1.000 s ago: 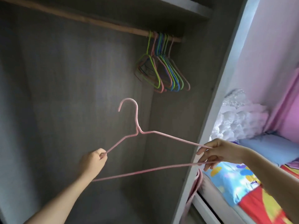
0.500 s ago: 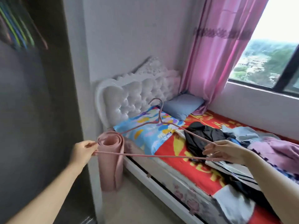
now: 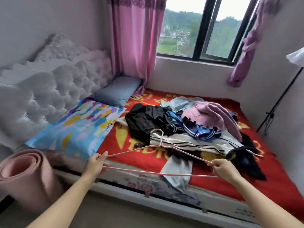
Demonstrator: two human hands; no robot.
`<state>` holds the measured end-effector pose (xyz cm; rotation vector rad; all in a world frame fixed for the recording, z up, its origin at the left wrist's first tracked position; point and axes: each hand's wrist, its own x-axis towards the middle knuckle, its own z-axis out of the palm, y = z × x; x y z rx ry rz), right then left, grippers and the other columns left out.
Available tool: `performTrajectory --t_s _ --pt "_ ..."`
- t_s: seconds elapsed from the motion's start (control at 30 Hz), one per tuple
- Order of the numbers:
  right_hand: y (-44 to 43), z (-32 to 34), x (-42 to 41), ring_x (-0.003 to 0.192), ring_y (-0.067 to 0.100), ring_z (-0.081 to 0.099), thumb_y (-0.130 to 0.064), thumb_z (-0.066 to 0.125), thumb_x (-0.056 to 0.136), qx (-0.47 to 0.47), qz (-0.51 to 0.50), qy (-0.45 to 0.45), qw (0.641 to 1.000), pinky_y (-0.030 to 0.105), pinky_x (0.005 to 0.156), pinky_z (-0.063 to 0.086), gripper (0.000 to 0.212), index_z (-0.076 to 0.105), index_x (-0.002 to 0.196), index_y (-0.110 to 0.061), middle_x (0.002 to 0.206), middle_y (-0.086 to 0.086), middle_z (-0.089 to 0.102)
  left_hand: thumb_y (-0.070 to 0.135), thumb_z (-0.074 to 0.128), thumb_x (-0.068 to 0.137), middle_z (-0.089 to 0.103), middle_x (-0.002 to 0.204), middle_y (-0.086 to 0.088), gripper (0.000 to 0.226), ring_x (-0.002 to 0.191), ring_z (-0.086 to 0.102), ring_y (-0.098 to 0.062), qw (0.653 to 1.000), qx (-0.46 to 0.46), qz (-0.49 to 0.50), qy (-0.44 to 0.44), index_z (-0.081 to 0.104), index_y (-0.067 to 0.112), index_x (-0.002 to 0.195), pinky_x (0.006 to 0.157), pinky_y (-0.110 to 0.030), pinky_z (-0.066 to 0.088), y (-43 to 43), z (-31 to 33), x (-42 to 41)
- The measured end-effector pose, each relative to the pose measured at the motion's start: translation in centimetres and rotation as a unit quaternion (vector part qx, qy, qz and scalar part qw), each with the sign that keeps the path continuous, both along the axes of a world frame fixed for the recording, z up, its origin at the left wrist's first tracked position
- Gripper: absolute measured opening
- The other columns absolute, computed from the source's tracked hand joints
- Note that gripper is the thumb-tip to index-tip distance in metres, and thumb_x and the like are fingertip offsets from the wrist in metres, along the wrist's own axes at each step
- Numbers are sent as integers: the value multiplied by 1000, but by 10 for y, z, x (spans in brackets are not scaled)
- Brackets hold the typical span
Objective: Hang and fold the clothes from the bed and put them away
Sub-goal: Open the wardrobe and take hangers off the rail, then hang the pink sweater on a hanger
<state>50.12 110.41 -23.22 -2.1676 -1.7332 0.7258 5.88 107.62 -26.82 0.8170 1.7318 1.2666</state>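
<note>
While both hands hold the pink hanger (image 3: 161,142) level over the near edge of the bed (image 3: 271,186), the step in hand looks like picking a garment to hang. The left hand (image 3: 96,163) pinches the wire's left tip, and the right hand (image 3: 222,168) has its fingers curled round the right tip. The clothes (image 3: 189,127) lie heaped mid-bed, none yet hung. Next, I judge, one hand must let go and draw out a piece, perhaps the striped white top (image 3: 197,143) nearest the hook.

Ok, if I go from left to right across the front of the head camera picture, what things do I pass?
Pink mat → left hand → hanger → right hand → black stand.
</note>
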Motion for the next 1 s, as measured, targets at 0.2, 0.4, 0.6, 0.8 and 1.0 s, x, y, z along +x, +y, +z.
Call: performTrajectory --t_s 0.2,0.4,0.6,0.8,1.0 --pt "26 -27 23 98 26 62 -20 49 90 48 -69 -178 980 27 67 41 22 69 98 -25 105 2 68 25 54 95 63 65 -16 33 49 59 -25 995 -43 -61 68 51 7 68 52 -28 44 81 -36 34" --pt "90 -40 24 105 26 57 -28 50 93 89 -96 -260 957 31 74 45 27 66 106 -10 108 8 60 16 58 91 62 57 -8 29 59 58 -27 986 -63 -100 119 62 6 63 62 -35 45 166 -54 48" --pt "164 -56 28 112 29 49 -37 51 93 68 -121 -264 954 34 88 40 36 60 114 -9 114 13 54 3 49 87 60 68 -12 17 71 60 -32 985 -96 -98 109 58 8 74 69 -39 49 251 -75 74" --pt "193 -79 42 108 31 49 -35 52 94 43 -148 -234 960 37 86 40 32 61 107 -7 108 15 53 15 52 90 57 70 -13 23 71 50 -31 984 -95 -91 123 54 10 68 63 -36 35 300 -89 98" --pt "230 -92 80 109 36 47 -23 52 94 57 -165 -181 968 40 88 38 30 59 114 -3 111 21 52 19 51 94 58 80 -11 19 91 59 -38 989 -72 -101 85 58 6 83 73 -41 44 341 -93 133"
